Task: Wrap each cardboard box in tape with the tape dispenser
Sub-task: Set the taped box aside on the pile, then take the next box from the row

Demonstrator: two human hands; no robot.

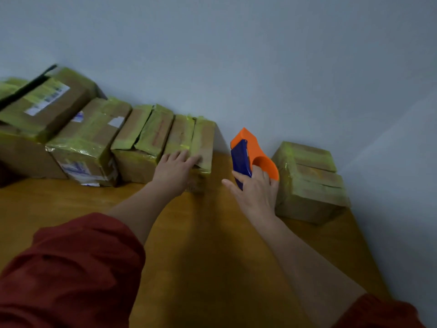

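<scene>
Our left hand (pixel 176 168) lies flat on the end box (pixel 191 147), right hand (pixel 256 192) gripping the tape dispenser (pixel 250 152); one careless drag could topple the neighbouring boxes (pixel 144 138).

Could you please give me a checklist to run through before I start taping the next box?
1. Grip of the right hand on the tape dispenser: ok, fingers curl round it.
2. The left hand steadies the end box of the row: ok, fingers flat on top.
3. Working room on the table in front: ok, bare wood.
4. Tape end ready at the dispenser: cannot tell.
5. The end box still needs tape: cannot tell; yellow-green tape already covers parts.
6. The lone box stands apart from the row: ok.
</scene>
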